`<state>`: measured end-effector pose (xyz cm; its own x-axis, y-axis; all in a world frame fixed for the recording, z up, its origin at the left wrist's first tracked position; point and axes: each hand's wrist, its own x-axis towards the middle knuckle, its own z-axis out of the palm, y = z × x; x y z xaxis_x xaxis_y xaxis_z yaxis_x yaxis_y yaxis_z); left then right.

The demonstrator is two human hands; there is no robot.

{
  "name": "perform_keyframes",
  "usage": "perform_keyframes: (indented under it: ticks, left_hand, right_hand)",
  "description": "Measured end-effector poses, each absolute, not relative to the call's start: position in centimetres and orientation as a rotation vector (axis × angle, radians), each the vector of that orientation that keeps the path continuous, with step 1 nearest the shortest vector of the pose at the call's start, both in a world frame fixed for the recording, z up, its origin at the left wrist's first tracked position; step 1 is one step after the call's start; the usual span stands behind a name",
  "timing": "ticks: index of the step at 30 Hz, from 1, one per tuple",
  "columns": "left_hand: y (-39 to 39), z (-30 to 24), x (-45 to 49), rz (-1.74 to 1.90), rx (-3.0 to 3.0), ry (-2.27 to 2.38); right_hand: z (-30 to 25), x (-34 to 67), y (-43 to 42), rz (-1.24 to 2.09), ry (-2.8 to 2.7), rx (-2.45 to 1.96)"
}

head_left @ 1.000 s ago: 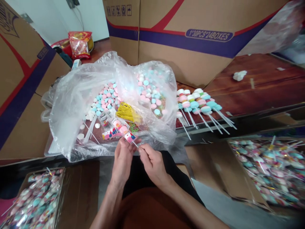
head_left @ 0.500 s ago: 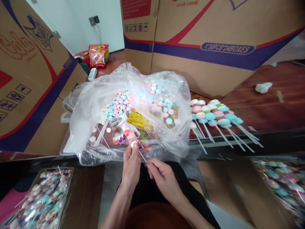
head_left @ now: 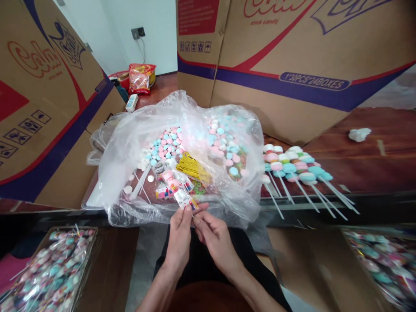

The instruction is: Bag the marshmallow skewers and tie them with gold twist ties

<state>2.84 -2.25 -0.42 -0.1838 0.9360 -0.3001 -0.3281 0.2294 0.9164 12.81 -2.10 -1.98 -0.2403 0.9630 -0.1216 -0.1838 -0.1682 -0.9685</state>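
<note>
A candy stick [head_left: 174, 185] with pink and white pieces, inside a clear printed wrapper, points away from me above the table edge. My left hand [head_left: 179, 236] is closed on the wrapper's lower end, thumb on top. Close beside it, my right hand [head_left: 214, 234] pinches the white stick just below the wrapper; its fingertips partly hide the stick. Beyond the hands lie a bundle of gold twist ties [head_left: 189, 165], printed wrappers [head_left: 162, 192] and green ring-shaped sweets [head_left: 198, 188]. Pink, blue and white candies [head_left: 165, 143] are heaped behind them, inside a large clear plastic bag [head_left: 139, 123].
Several assembled candy sticks [head_left: 294, 167] lie at the table's right. Large cardboard cartons stand behind [head_left: 260, 104] and at left [head_left: 65, 143]. Below the table, boxes of wrapped candy sit at left [head_left: 61, 268] and right [head_left: 383, 260]. Crumpled tissue [head_left: 359, 134] lies far right.
The wrapper now covers the candy stick down to my left fingers. My right hand has moved up and left along the stick, closer to my left hand. The view has shifted slightly.
</note>
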Motion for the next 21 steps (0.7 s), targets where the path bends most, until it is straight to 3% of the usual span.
perform_keyframes:
  ticks: [8, 21]
  left_hand:
    - [-0.9, -0.4, 1.1, 1.376, 0.387, 1.013]
    - [-2.1, -1.1, 0.7, 1.563, 0.445, 1.143]
  right_hand:
    - [-2.6, 12.2, -1.9, 1.695, -1.102, -1.041]
    - [-0.2, 10.1, -0.1, 1.72, -1.166, -0.999]
